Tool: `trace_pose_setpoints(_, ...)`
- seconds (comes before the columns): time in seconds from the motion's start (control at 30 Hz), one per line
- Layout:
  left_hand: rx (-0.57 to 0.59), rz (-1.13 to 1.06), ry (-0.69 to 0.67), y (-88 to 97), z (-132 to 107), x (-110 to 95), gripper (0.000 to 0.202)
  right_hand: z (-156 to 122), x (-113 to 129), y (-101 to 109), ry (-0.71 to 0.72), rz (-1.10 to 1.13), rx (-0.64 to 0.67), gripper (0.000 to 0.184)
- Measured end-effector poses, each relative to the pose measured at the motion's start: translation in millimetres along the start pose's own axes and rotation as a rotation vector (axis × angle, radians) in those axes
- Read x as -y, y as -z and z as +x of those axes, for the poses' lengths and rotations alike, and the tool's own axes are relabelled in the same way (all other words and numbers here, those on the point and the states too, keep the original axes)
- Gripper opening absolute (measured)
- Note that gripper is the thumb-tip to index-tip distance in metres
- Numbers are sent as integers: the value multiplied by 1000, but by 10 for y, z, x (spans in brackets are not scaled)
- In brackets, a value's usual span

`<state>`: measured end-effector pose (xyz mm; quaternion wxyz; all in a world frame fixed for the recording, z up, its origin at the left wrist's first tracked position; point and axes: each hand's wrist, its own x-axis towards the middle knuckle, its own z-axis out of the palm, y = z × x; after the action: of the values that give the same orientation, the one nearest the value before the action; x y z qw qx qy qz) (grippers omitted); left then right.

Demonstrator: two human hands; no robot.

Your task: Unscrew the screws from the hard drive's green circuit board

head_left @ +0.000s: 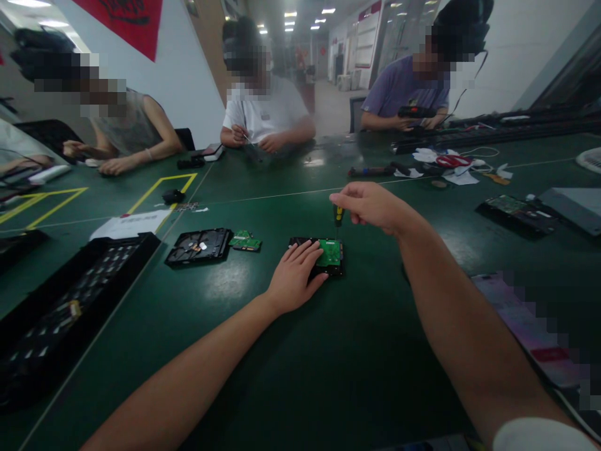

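Observation:
A hard drive (342, 263) lies on the green table in front of me, its green circuit board (331, 252) facing up. My left hand (297, 275) rests flat across the drive's left part, fingers stretched out and thumb by the near edge. In my right hand (370, 203) is a yellow and black screwdriver (339, 217), held upright with the fingers closed round its handle. The screwdriver's thin tip points down at the board's far right edge; whether it touches a screw is too small to tell.
Left of the drive lie another hard drive (197, 247) and a loose green circuit board (245, 241). A long black tray (79, 300) holds small parts. A drive with exposed board (519, 213) is at right. Three people sit across the table, near tools and cables (453, 163).

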<state>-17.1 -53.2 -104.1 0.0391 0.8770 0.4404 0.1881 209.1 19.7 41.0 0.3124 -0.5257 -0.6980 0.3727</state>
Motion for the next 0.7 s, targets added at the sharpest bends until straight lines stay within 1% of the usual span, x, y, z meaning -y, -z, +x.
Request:
trace_pose_setpoints(0.33, -14, 0, -4, -9, -4, 9, 57, 10, -60, 83, 67, 95, 57, 19)
trace_pose_setpoints(0.43, -17, -2, -8, -19, -8, 19, 57, 11, -60, 90, 73, 93, 36, 18)
trace_pose_setpoints(0.57, -16, -5, -7, -20, -7, 20, 58, 13, -47, 64, 47, 58, -16, 21)
trace_pose_setpoints(0.7, -11, 1, -6, -1, -1, 3, 56, -1, -19, 33, 28, 21, -30, 27)
